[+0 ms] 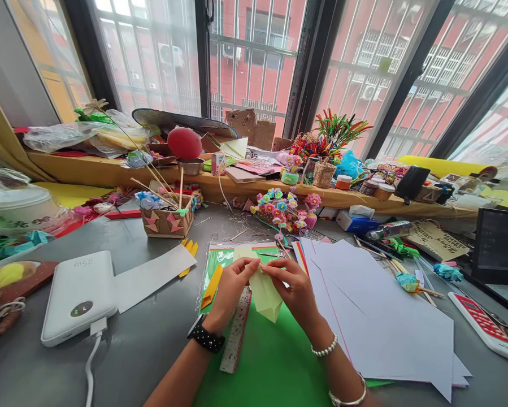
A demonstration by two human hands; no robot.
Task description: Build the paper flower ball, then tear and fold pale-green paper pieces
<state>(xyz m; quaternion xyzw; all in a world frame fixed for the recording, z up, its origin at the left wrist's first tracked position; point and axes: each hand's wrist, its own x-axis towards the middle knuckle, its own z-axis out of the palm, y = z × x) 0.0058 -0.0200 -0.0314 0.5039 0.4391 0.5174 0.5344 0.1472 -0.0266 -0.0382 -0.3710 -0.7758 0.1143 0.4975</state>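
Note:
Both of my hands pinch a pale yellow-green folded paper [265,294] over a green sheet [274,362] at the middle of the grey table. My left hand [230,288], with a black dotted watch band at the wrist, grips the paper's upper left edge. My right hand [291,288], with bead bracelets at the wrist, grips its upper right edge. The fingertips of both hands meet near the top of the paper. A patterned ruler [237,333] lies under my left wrist. A yellow folded strip [212,286] lies just left of my left hand.
A stack of white paper sheets [381,322] spreads to the right. A white power bank [79,294] with a cable lies at the left, beside a white card [152,276]. A box with sticks [167,221], paper flowers [283,209] and a cluttered windowsill stand behind. A red calculator [486,327] lies far right.

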